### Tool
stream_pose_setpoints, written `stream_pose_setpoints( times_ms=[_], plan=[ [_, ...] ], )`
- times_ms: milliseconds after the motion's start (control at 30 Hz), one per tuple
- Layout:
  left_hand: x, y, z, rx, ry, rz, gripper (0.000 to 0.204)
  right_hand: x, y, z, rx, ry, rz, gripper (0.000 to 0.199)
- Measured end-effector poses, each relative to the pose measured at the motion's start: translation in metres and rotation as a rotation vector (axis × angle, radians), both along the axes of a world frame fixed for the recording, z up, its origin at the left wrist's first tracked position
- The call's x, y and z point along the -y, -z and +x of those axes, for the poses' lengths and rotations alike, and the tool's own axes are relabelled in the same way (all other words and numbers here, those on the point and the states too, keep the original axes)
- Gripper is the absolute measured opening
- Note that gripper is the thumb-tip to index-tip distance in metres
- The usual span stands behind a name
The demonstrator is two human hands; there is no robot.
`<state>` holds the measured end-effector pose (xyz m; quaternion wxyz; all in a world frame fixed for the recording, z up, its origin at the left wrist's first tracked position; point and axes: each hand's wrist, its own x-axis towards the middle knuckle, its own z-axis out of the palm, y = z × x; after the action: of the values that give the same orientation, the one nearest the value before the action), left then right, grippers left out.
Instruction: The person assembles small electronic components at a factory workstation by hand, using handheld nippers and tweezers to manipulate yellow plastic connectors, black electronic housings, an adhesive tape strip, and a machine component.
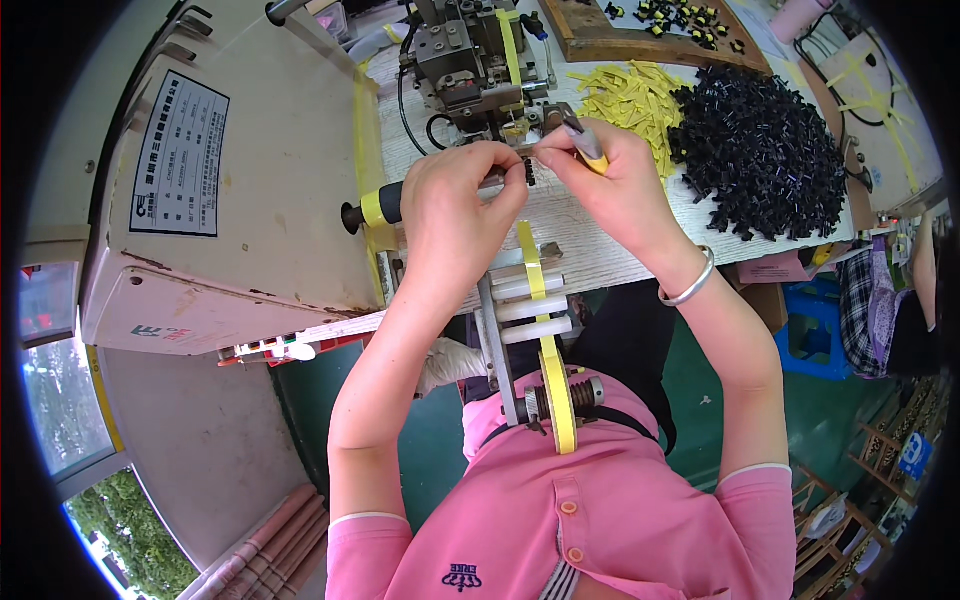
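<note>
My left hand is closed in a pinch at the machine's front; what its fingertips hold is too small to make out. A small dark strip shows just beside them. Close by on the right, my right hand is closed around a slim grey-and-yellow hand tool, its fingertips meeting near my left ones. Behind both hands stands a metal machine head. A black rod with yellow tape runs behind my left hand; whether that hand touches it, I cannot tell.
Yellow strips lie heaped beside a large pile of small black parts on the right. A wooden tray with black-and-yellow pieces sits farther back. Yellow tape runs over white rollers toward me. A beige cabinet stands left.
</note>
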<state>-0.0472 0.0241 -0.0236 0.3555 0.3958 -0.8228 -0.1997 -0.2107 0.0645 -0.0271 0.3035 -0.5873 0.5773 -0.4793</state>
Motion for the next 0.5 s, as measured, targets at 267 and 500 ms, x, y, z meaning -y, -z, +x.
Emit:
stream_pose_setpoints(
  times_ms=[267, 500],
  plan=[
    [0.0, 0.006, 0.001, -0.023, 0.015, -0.118, 0.008, -0.006, 0.004, 0.003, -0.079, 0.032, -0.046, 0.005],
    [0.0, 0.005, 0.002, -0.025, 0.06, -0.149, 0.009, 0.003, 0.013, 0.002, -0.089, 0.044, 0.012, 0.013]
  ],
)
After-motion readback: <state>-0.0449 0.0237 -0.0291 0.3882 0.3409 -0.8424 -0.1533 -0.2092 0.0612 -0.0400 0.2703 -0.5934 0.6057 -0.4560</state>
